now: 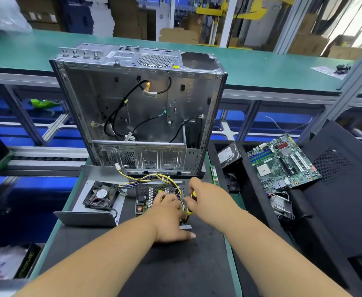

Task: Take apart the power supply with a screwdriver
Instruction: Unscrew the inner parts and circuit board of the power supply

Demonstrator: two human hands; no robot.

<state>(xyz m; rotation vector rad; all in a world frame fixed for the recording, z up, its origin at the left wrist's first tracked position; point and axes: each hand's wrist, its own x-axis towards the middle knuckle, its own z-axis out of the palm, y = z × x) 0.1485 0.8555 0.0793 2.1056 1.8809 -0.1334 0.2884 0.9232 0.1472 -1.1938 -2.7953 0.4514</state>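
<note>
Head view: right fingers (191,195) are curled round the yellow-and-black screwdriver (191,204), which stands nearly upright with its tip down at the near right corner of the board (154,199), probably seated in a screw there, though the tip itself is hidden. The right hand (205,196) sits above the handle, a hold that suits turning while bearing down. Left fingers lie fairly straight across the board's parts, and the thumb points toward the near edge; the left hand (169,217) presses rather than grips, likely to keep the board from twisting under the driver. Yellow and black wires (148,179) loop off the board's far side. Just left of it lies the grey cover (85,217), with the fan (102,196) mounted on it, so the power supply is already opened up. All this rests on a dark mat (175,264), in front of the stripped case (139,108). A motherboard (282,161) lies well apart to the right.
</note>
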